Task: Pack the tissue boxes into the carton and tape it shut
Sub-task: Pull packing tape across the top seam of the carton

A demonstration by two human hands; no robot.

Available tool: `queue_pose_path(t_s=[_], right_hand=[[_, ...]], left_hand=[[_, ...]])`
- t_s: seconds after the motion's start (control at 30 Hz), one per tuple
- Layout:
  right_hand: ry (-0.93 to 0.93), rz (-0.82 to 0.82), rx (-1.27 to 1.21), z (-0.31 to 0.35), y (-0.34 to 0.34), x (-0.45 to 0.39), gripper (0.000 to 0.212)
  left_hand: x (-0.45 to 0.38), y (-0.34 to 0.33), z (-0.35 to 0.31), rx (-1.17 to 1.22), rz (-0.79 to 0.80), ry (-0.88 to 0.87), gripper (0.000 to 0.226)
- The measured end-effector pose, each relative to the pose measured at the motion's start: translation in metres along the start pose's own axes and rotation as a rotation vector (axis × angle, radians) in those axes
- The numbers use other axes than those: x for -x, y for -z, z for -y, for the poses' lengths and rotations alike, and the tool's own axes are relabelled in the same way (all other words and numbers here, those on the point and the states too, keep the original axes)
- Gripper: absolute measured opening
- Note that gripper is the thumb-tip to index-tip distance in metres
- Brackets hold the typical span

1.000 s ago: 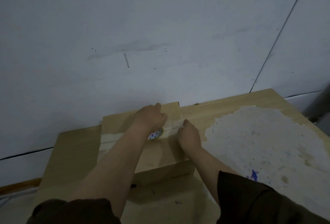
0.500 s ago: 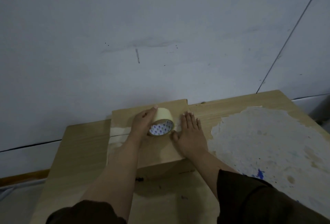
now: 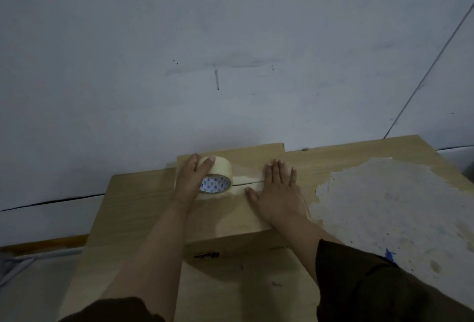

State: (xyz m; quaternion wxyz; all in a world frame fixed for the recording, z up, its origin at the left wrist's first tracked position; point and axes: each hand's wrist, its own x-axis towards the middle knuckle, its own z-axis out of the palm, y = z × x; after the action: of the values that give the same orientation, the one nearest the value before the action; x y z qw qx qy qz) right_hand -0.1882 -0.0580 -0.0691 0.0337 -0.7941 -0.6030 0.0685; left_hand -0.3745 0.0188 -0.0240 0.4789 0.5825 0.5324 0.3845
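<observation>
The carton [image 3: 230,208] sits on the wooden counter [image 3: 133,208], close to the pale wall [image 3: 230,39]; its flaps are closed and its top is flat and plain brown; the seam between the flaps runs left to right, and this looks to be also the long direction of the carton, though the arms hide part of it. A strip of pale tape lies along the seam between the two hands. The tape roll [image 3: 216,176] stands on its edge on the top of the carton, towards its left end; its round opening faces the person, and the inner core shows white with small blue print. The left hand [image 3: 191,176] grips the roll, with fingers curled over the top of it. The right hand [image 3: 278,188] lies flat on the carton near its right end, fingers straight and together, pressing on the tape and holding nothing. To the right, the counter surface has a large worn whitish patch [image 3: 384,206], with a small blue mark [image 3: 389,255] near the dark sleeve [image 3: 384,291].
</observation>
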Motion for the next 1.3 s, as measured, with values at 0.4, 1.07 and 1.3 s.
queue_pose_path(t_s=[0.4,1.07,1.3], right_hand=[[0.089,-0.002,-0.081,-0.004,-0.008,-0.001,0.086],[0.205,0.013,-0.084,0.046,-0.013,-0.003,0.089],[0.092,0.037,-0.053,0.067,-0.011,-0.005,0.09]], left_hand=[[-0.01,0.04,-0.019,-0.99,-0.043,-0.285,0.039],[-0.015,0.093,0.008,-0.544,-0.096,-0.226,0.043],[-0.007,0.11,0.014,-0.284,-0.07,-0.118,0.034]])
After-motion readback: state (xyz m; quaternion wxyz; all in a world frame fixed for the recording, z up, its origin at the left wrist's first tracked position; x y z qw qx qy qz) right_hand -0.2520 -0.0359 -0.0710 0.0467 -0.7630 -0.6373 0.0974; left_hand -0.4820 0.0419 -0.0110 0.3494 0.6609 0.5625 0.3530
